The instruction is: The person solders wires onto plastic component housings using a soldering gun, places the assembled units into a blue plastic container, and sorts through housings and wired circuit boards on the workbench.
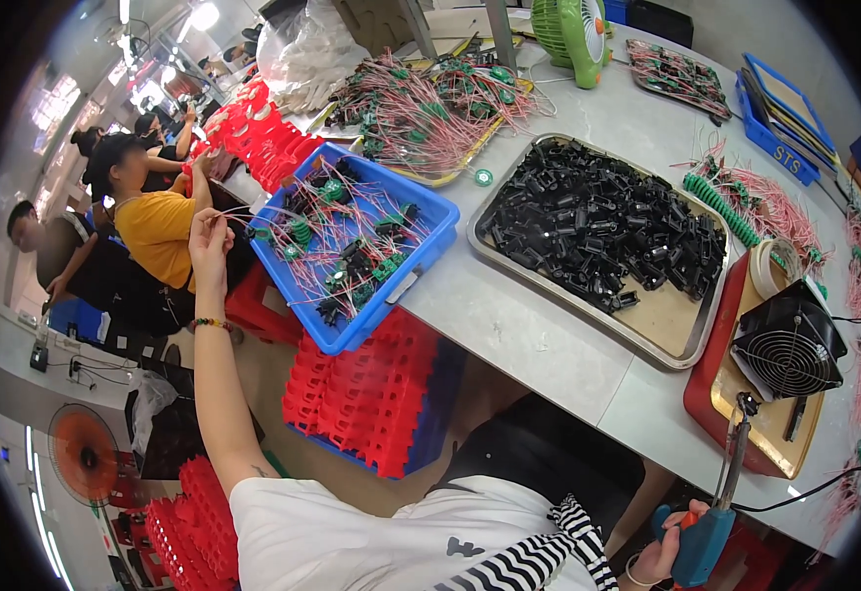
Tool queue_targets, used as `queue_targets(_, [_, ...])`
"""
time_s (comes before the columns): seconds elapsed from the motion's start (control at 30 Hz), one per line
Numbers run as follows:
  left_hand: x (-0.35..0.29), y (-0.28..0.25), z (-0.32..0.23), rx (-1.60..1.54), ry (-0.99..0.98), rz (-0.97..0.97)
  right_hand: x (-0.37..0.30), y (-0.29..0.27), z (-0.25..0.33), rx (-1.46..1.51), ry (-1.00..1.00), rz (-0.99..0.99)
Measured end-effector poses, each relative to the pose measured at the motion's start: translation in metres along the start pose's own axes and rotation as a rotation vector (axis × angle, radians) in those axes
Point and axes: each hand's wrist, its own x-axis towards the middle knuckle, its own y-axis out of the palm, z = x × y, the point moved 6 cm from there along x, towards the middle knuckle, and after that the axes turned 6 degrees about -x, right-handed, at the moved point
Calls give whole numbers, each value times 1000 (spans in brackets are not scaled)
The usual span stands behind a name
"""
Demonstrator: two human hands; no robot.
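My left hand (211, 239) is raised at the left edge of a blue plastic tray (430, 219), fingers pinched on thin wires (238, 213) that run toward the tray. Inside the tray lie several small green circuit boards (334, 191) with red and white wires and black parts. Low on the right, my right hand (659, 552) grips a blue soldering gun (704, 547) with an orange trigger. Its metal barrel points up, and the tip is close to a small black fan (790, 345) on a red-sided box (706, 394).
A metal tray (509, 256) of black plastic housings (598, 222) lies mid-table. Behind are a pile of wired boards (430, 113) and a green fan (568, 39). Red trays (352, 394) are stacked below the table edge. A person in yellow (160, 236) works at left.
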Motion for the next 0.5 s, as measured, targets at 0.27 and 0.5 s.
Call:
queue_targets(0.27, [-16,16,-2,323,224,92,-4,-10,-11,-4,34,17])
queue_targets(0.5, [-89,97,-51,759,297,229,0,-4,-2,-20,18,-21])
